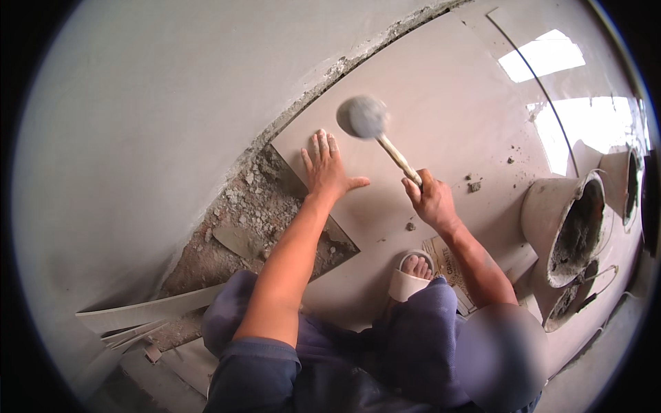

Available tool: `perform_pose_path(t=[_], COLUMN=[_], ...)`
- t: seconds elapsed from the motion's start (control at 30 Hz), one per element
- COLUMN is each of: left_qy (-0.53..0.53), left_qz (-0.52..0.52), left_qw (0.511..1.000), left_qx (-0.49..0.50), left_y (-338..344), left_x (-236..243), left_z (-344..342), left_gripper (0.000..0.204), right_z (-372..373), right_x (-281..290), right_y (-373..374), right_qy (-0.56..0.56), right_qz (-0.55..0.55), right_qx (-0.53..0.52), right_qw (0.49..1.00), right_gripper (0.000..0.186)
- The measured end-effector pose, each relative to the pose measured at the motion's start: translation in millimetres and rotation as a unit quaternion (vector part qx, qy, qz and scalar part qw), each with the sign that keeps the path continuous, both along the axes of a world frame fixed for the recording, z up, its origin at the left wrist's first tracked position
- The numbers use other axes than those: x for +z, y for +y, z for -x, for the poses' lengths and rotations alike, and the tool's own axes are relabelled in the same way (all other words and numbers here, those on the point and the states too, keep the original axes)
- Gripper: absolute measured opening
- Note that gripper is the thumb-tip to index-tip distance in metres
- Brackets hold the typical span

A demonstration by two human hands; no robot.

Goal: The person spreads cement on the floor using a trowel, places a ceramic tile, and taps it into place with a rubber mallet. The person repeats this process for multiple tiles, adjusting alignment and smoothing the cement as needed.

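My left hand (pixel 327 168) presses on a large beige floor tile (pixel 441 103) near its left edge, fingers spread. My right hand (pixel 430 199) grips the pale handle of a mallet (pixel 361 117) with a rounded grey head, raised over the tile just right of my left hand. Along the tile's left edge, a bed of rubble and grit (pixel 241 196) is exposed, with a greyish, flat piece (pixel 234 241) lying in it.
A grey wall (pixel 131 124) borders the rubble. Buckets with cement-like residue (pixel 540 213) line the right side. Cut strips (pixel 144 306) lie at lower left. My sandalled foot (pixel 406 282) rests beside printed cardboard (pixel 447 268). Small crumbs (pixel 474 186) dot the tile.
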State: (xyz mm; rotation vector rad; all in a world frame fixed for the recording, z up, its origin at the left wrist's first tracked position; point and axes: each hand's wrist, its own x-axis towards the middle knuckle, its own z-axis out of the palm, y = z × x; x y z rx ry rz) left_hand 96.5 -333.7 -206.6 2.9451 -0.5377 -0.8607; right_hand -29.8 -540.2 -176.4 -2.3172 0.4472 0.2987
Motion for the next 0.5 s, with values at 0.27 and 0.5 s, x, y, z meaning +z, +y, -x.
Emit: perform_pose_path(t=[0.27, 0.5], left_qy=[-0.022, -0.019], left_qz=[-0.012, -0.004], left_qw=[0.999, 0.997], left_qx=[-0.029, -0.081], left_y=[3.0, 14.1], left_x=[-2.3, -1.6], left_z=[-0.6, -7.0], left_gripper=[0.14, 0.137], right_z=[13.4, 21.7], right_x=[-3.9, 11.2], right_y=[-5.6, -6.7], right_qy=[0.029, -0.015], right_qz=[0.009, -0.002], right_qx=[-0.008, -0.035], right_qw=[1.0, 0.999], right_gripper=[0.042, 0.049])
